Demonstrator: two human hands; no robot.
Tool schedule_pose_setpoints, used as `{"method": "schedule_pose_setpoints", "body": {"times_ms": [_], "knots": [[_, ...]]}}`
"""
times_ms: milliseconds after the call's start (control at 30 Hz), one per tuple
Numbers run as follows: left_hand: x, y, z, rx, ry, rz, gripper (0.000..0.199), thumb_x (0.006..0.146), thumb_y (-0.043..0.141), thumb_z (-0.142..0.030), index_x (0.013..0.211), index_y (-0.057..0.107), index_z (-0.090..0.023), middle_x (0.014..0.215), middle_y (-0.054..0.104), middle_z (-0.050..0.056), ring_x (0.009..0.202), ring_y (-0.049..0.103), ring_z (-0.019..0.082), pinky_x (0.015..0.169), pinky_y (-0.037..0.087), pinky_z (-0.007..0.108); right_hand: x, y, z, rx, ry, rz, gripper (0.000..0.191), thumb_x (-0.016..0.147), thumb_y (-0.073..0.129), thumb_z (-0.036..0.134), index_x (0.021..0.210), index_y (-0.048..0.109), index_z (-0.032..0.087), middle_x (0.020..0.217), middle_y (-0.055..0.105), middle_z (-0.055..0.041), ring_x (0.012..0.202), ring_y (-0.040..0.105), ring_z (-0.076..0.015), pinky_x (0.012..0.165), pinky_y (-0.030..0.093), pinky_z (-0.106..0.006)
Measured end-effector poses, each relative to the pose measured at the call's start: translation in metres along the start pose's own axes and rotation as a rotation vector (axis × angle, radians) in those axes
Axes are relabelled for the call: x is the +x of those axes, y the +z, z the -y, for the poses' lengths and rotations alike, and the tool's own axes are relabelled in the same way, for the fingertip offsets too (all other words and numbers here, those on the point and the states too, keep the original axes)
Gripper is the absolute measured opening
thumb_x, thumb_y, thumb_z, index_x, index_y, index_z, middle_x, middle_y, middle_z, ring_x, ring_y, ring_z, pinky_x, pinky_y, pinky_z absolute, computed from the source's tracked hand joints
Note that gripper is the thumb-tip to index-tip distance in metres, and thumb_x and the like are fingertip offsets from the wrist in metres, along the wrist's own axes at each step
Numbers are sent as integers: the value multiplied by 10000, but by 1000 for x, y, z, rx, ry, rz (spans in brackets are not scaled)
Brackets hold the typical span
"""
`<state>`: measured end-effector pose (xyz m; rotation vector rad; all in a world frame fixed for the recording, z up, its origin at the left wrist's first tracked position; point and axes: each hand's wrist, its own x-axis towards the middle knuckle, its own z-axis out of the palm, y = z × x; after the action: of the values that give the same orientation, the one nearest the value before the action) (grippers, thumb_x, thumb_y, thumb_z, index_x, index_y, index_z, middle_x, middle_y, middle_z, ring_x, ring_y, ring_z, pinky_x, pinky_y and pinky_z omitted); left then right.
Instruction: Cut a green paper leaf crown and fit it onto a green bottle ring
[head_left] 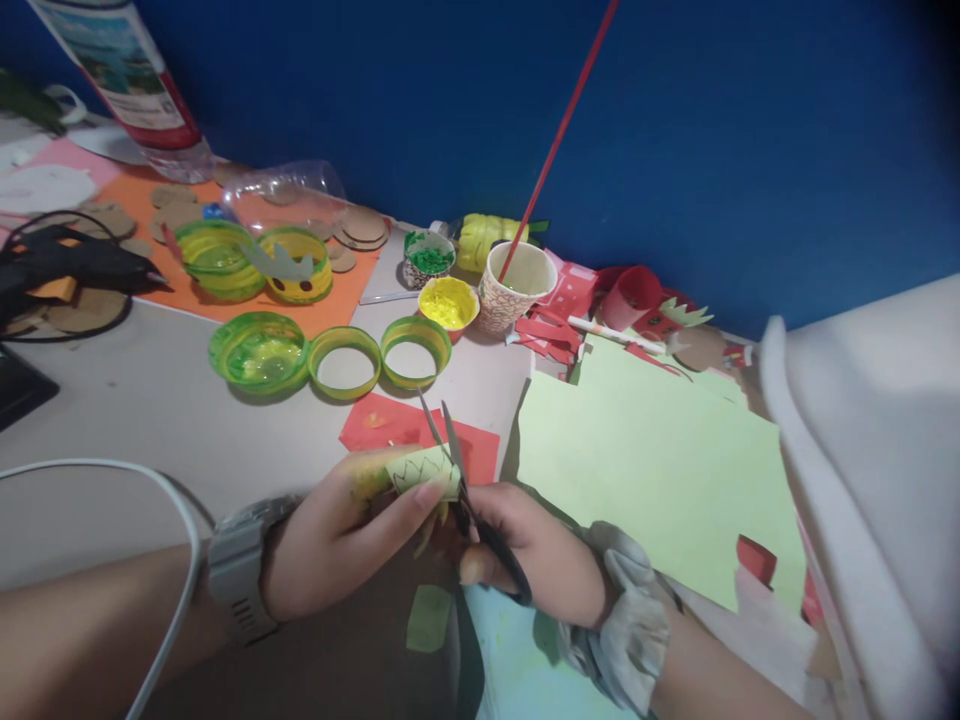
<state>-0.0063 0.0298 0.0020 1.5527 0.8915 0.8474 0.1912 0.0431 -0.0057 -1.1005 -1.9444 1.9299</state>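
My left hand pinches a small piece of pale green paper between thumb and fingers. A dark zigzag line is drawn on the paper. My right hand grips a pair of scissors by the black handles, blades pointing up and slightly apart at the paper's right end. Below the left thumb, a thin strip of paper hangs down. Beyond the hands lies red paper, partly covered by the blades. Behind it stand painted green and yellow plastic rings and a green cup-like bottle base.
A paper cup holding a red stick stands near a yellow paint cup and a green paint cup. A large green sheet lies at right. At left are a glue gun, a white cable and a bottle.
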Motion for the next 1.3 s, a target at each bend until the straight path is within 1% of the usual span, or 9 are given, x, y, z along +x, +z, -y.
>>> {"method": "schedule_pose_setpoints", "body": {"times_ms": [167,300,467,700,833,933,1067,1267,1300], "knots": [[2,-1,0,38,-2,12,312,984,398,-212,685,478,-175,609,477,-65,568,453,49,553,372,146,0,1,2,-9,10,-7,673,699,457,836,685,421,164,638,347,41,615,321,-102,558,332,-221],[3,-2,-1,29,11,-1,321,982,400,-201,669,466,-175,601,466,-64,563,444,51,551,369,149,0,1,2,-7,4,-9,673,696,460,837,663,407,167,633,354,40,612,325,-102,567,342,-223],[0,-1,1,-27,-9,-38,341,1005,342,-249,722,521,-187,632,504,-61,587,465,54,564,380,141,2,1,1,-18,-1,-21,675,684,460,843,643,375,174,623,360,36,599,321,-102,564,337,-231],[-1,-2,1,-50,-17,-27,350,1007,343,-274,728,535,-183,637,514,-56,587,468,53,560,389,135,2,2,1,-22,0,-28,676,687,459,842,641,358,175,623,352,36,601,315,-102,553,322,-230],[-1,-1,1,-52,-36,-13,355,1007,341,-263,717,528,-180,632,513,-55,579,468,50,550,383,137,1,1,2,-22,-3,-18,676,692,457,839,647,375,170,622,357,36,601,325,-102,553,322,-227],[-2,-1,1,-52,-30,-41,352,1003,354,-269,707,521,-178,624,506,-54,580,459,53,557,381,140,1,0,2,-11,0,-22,679,686,467,839,642,388,167,621,364,36,599,332,-100,551,326,-223],[-2,2,0,-81,-50,-72,363,998,361,-284,688,515,-177,609,492,-47,563,443,64,528,371,160,1,0,1,-18,12,-28,676,690,473,831,661,444,156,632,404,32,603,352,-102,563,342,-220],[-4,8,4,-190,-75,-113,380,990,380,-356,685,528,-185,599,503,-38,546,440,74,524,366,195,1,1,-1,-37,26,-15,676,702,486,817,713,515,141,661,449,19,617,376,-106,562,355,-209],[-4,8,5,-209,-83,-139,386,988,382,-368,680,526,-185,597,505,-35,544,443,76,523,367,199,0,1,-1,-28,24,-12,672,709,487,810,733,527,140,668,457,16,627,389,-110,569,364,-207]]}}
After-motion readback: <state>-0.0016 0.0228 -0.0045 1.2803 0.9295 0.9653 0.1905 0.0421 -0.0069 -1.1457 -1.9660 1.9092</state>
